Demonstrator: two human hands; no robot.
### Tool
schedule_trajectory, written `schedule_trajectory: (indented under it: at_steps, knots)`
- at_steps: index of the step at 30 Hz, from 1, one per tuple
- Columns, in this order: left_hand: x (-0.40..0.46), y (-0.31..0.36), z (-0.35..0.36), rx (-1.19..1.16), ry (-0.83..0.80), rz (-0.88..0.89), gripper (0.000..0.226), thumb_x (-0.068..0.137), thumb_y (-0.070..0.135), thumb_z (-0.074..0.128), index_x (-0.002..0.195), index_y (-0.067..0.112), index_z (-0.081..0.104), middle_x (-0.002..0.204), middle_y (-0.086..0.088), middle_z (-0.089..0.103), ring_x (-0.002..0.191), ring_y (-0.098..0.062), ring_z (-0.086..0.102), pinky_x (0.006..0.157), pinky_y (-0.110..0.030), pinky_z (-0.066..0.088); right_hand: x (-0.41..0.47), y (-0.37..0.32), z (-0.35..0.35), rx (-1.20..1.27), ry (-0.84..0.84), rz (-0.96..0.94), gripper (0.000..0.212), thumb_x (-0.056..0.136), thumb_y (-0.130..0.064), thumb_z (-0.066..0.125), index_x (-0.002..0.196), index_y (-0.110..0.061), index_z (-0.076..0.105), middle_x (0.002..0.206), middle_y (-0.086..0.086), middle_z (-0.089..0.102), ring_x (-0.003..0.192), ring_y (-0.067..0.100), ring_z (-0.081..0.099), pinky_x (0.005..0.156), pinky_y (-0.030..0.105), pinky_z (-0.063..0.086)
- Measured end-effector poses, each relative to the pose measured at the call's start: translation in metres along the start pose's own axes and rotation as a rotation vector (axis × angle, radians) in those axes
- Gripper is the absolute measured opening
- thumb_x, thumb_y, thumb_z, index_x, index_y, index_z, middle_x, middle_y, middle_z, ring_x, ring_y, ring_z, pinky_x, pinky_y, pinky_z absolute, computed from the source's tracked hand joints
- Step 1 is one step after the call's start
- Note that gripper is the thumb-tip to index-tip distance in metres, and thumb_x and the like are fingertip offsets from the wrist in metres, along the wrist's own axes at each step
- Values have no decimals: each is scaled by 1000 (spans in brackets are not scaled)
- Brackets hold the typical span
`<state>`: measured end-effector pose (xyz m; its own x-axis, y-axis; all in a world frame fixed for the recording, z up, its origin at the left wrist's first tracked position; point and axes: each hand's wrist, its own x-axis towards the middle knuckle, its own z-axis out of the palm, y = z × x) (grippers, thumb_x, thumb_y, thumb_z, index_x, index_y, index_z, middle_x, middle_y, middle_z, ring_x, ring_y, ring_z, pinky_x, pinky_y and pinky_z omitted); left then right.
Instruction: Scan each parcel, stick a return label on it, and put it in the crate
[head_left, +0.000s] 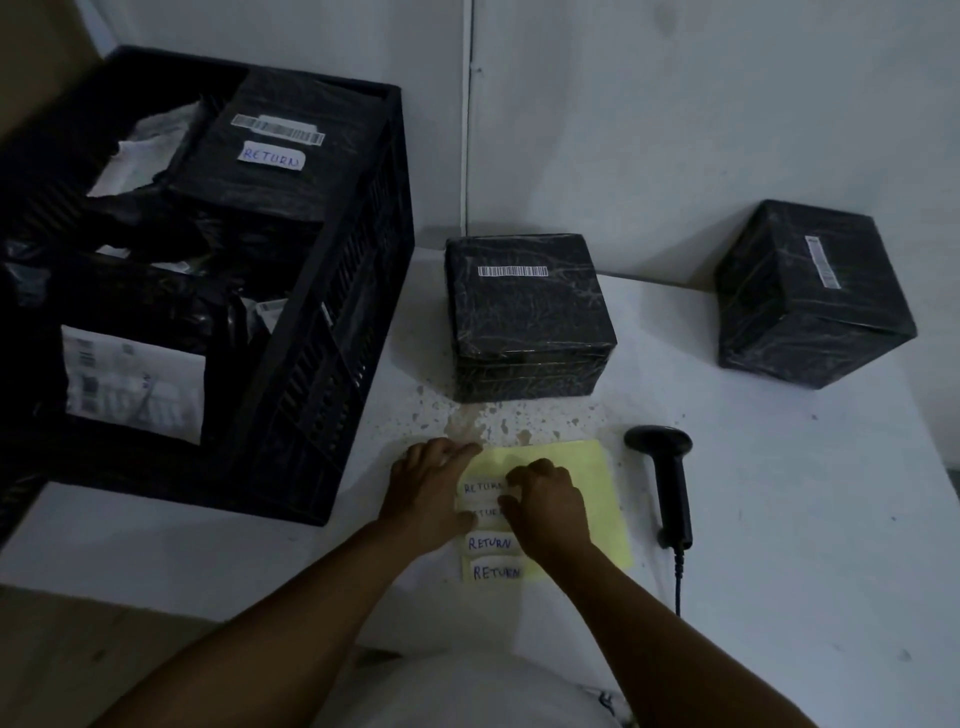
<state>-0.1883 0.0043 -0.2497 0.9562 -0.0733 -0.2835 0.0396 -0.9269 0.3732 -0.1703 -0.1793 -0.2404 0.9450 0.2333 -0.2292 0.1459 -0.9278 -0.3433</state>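
A yellow sheet (592, 478) with several white RETURN labels (489, 543) lies on the white table. My left hand (428, 488) presses flat on the sheet's left edge. My right hand (545, 501) has its fingers curled at the right end of the top label (480, 487), picking at it. Two black-wrapped parcels with barcodes stand behind: one (524, 317) straight ahead, one (810, 291) at the far right. A black crate (332, 312) on the left holds several parcels, one bearing a RETURN label (270, 158). The black scanner (667, 483) lies right of the sheet.
The scanner's cable (678, 582) runs toward the table's front edge. A white wall stands close behind the parcels. Brown specks stain the table between the sheet and the near parcel. A brown surface lies at the lower left.
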Motion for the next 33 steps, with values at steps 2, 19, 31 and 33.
schedule_trajectory:
  at_steps: [2,19,31,33]
  knots:
    - [5,1,-2,40,-70,30,100,69,56,72,150,50,13,152,4,15,138,-25,16,111,-42,24,1,-2,-2,14,4,11,28,93,-40,58,115,-25,67,113,2,60,97,22,56,80,36,54]
    - [14,-6,6,138,-112,10,82,69,78,56,143,61,24,161,8,0,145,-27,-3,113,-47,13,-1,-13,-11,-40,-63,-113,22,101,-26,44,96,-10,59,92,9,63,81,25,59,67,33,48]
    - [10,-1,-2,128,-147,15,81,73,75,58,145,58,25,163,6,-3,147,-30,-6,115,-48,10,-17,-20,-25,134,-83,-35,24,100,-32,48,104,-14,64,98,6,67,86,24,63,70,34,52]
    - [10,0,-3,124,-144,15,81,73,75,59,145,58,26,163,6,-3,147,-30,-5,115,-48,10,-17,-20,-27,145,-89,-22,25,101,-31,46,103,-12,63,93,8,69,81,25,64,66,34,51]
